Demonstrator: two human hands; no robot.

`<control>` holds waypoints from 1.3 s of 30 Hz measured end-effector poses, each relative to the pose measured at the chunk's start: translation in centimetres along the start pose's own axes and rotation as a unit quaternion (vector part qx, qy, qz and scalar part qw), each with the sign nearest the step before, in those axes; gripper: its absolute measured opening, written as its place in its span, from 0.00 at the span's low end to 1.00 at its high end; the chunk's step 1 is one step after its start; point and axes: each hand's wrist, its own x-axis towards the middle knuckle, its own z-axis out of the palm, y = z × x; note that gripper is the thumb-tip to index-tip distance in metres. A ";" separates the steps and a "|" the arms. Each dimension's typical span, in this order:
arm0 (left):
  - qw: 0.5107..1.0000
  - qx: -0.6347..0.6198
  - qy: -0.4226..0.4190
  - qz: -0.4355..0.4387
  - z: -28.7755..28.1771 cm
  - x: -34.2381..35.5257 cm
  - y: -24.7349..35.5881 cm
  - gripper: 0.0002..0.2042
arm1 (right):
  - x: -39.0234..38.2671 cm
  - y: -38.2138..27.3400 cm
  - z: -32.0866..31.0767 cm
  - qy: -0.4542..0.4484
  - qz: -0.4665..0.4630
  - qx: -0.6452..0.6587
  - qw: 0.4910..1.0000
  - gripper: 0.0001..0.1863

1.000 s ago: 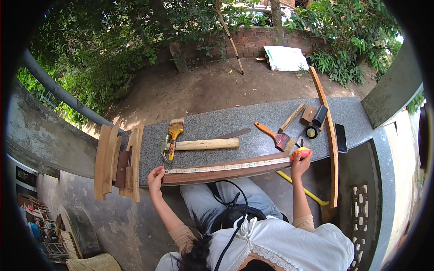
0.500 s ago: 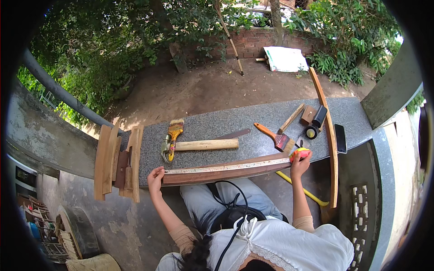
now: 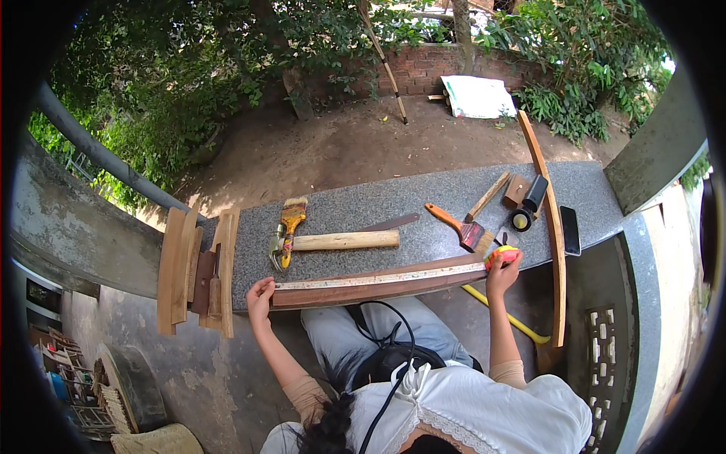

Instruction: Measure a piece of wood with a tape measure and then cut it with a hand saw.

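Note:
A white tape blade [image 3: 378, 276] lies stretched along a dark brown wooden board [image 3: 378, 290] at the counter's near edge. At the board's left end, my left hand [image 3: 260, 296] has its fingers closed on the end of the tape. My right hand [image 3: 501, 276] grips the red-and-yellow tape measure case [image 3: 505, 250] at the other end. Above the board, a wood-handled hammer [image 3: 340, 240] lies with a yellow paintbrush [image 3: 293, 217] across it, near a thin dark blade [image 3: 404, 219]. An orange-handled brush [image 3: 446, 217] rests just beyond my right hand.
Wooden pieces [image 3: 172, 268] overhang the granite counter [image 3: 340, 197] on the left. A long batten [image 3: 556, 242] crosses it on the right, beside a black phone [image 3: 572, 231], wooden blocks [image 3: 516, 189] and black cylindrical objects [image 3: 535, 193]. A yellow-handled tool [image 3: 529, 329] is below the counter; concrete columns [image 3: 643, 155] flank it.

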 end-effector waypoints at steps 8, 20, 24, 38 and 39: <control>1.000 0.005 0.002 -0.004 0.3 -0.3 0.2 0.08 | 0.0 0.6 -0.1 -0.004 0.004 -0.003 1.000 0.32; 1.000 0.011 0.000 0.011 0.3 -0.2 0.2 0.08 | 0.1 -0.4 -0.5 -0.016 0.013 0.002 1.000 0.32; 1.000 0.008 0.006 0.015 0.3 0.0 0.5 0.08 | 0.2 -0.7 -0.2 -0.007 -0.010 0.050 0.999 0.29; 0.987 0.007 0.087 0.134 0.9 -3.2 -1.1 0.10 | -5.8 -15.7 -0.9 -0.310 -0.197 0.162 0.916 0.31; 0.986 -0.020 0.103 0.127 1.0 -3.6 -0.8 0.11 | -6.8 -17.4 -0.2 -0.345 -0.191 0.139 0.908 0.30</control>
